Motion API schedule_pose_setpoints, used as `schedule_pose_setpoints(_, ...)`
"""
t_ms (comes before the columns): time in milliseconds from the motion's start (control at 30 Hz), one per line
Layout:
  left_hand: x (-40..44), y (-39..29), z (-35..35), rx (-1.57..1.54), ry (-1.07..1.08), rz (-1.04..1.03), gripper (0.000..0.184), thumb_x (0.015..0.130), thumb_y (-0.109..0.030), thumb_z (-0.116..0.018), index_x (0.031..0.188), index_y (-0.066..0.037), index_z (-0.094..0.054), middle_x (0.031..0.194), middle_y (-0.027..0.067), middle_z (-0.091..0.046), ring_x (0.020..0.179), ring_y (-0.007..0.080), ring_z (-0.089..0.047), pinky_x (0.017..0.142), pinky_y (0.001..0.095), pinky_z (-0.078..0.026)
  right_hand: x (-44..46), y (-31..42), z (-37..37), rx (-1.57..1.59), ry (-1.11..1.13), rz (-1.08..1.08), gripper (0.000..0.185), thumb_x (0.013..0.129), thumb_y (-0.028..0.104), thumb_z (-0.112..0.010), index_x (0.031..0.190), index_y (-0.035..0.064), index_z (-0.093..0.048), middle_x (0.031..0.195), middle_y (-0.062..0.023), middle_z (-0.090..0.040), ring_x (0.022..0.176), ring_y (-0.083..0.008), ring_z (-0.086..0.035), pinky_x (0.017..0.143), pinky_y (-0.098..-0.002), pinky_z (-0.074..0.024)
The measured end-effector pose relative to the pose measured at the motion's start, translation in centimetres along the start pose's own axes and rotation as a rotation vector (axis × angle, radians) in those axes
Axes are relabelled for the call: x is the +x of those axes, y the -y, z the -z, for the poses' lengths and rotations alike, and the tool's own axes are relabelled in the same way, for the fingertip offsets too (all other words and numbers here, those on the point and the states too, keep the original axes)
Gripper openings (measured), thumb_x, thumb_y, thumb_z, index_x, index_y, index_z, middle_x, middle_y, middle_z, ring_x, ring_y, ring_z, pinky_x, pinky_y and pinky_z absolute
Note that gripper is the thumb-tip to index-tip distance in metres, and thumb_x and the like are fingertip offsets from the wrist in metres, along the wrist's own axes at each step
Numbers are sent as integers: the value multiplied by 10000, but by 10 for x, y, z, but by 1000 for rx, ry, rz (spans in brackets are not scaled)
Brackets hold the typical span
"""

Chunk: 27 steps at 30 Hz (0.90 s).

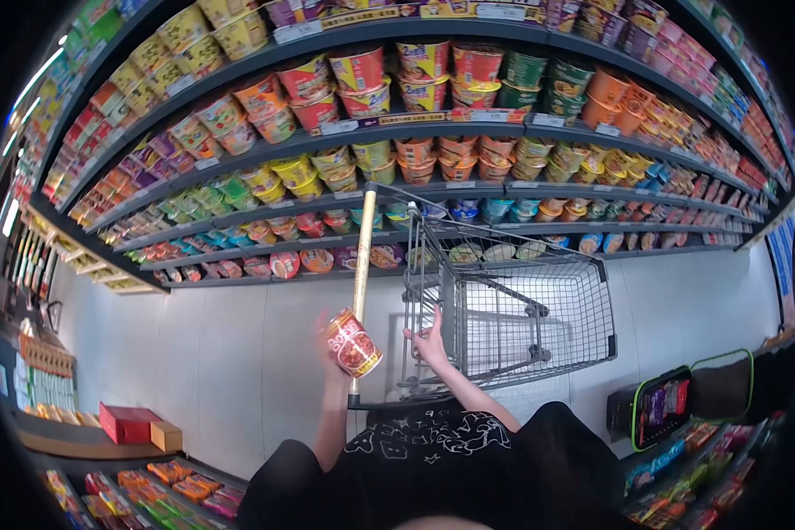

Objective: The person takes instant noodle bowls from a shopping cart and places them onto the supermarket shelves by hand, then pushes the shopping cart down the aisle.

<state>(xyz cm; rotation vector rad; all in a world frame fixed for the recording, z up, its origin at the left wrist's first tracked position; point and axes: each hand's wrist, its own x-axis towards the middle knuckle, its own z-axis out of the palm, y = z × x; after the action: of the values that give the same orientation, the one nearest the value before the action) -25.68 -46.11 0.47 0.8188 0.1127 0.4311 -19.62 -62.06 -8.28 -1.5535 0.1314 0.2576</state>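
My left hand (321,340) holds a red instant noodle cup (354,343) with white lettering and a picture of food on its side. The cup is tilted, and it covers part of the cart's pale yellow handle bar (362,256). Some of the left fingers are blurred or hidden by the cup. My right hand (429,343) has its fingers apart, over the near end of the grey wire shopping cart (539,322). It looks close to the cart's upright frame; whether it touches the wire I cannot tell. No goods show in the cart's basket.
Long shelves (327,128) of instant noodle cups and bowls run across the far side. A black basket with a green rim (636,415) holds packets at the lower right. A red box (131,424) stands at the lower left, near snack racks (150,495).
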Motion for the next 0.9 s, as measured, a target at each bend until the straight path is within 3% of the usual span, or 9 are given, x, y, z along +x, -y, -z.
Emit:
schedule_pose_setpoints(67,-2,1,-13,-101,-157,95,689,686,-382,-597,1219,-83,-278,1041,118,-479,870,229,-540,736,332,-480,15,-7,12,-76,83,-51,851,660,257,-692,1309,118,-158,587,-30,-473,421,-93,-469,382,-232,-387)
schedule_pose_setpoints(100,0,10,-11,-101,-135,111,689,686,-382,-597,1219,-83,-278,1041,118,-479,870,229,-540,736,332,-480,22,-4,22,-166,182,-98,887,654,261,-697,1322,144,-126,522,-8,-451,392,-82,-453,363,-229,-374)
schedule_pose_setpoints(167,-7,22,-6,10,-11,23,680,687,-387,-592,1210,-79,-286,1040,113,-478,884,227,-536,750,327,-475,25,-11,30,-203,120,-70,886,643,273,-706,1319,133,-150,421,28,-397,369,-67,-433,366,-220,-361)
schedule_pose_setpoints(233,-15,32,-16,-38,-27,85,696,667,-344,-623,1206,-63,-286,1037,108,-473,904,222,-528,773,327,-465,27,-26,44,-327,22,211,841,642,282,-705,1306,126,-212,418,17,-417,362,-60,-421,369,-218,-351)
schedule_pose_setpoints(267,-21,38,-23,27,16,48,705,652,-307,-637,1206,-54,-282,1043,111,-466,920,222,-520,789,328,-456,15,2,55,-241,80,31,823,641,287,-705,1298,120,-238,401,9,-423,353,-45,-402,371,-215,-344)
schedule_pose_setpoints(367,-24,55,-53,199,73,35,758,606,-252,-680,1204,-30,-271,1060,125,-446,959,222,-497,826,328,-429,9,12,71,-625,-94,43,767,626,406,-657,1265,159,-313,515,-56,-520,520,-198,-550,519,-334,-424)
schedule_pose_setpoints(467,-27,72,-76,398,216,25,821,554,-273,-709,1191,-1,-268,1056,139,-436,980,223,-483,836,320,-414,15,-5,87,-512,-236,-56,700,609,446,-640,1204,171,-392,614,-67,-557,663,-257,-570,610,-382,-418)
schedule_pose_setpoints(833,-34,138,-168,372,225,20,850,553,-252,-754,1198,-23,-250,1038,131,-462,965,231,-506,818,325,-439,43,18,190,-481,-166,-68,657,613,473,-618,1161,181,-404,609,-67,-537,645,-253,-562,586,-393,-410)
schedule_pose_setpoints(900,-30,147,-181,336,259,45,787,571,-168,-718,1193,-23,-257,1036,132,-466,953,226,-512,810,324,-444,45,33,207,-458,-164,-104,611,625,437,-634,1135,171,-428,589,-51,-521,635,-230,-557,574,-377,-411)
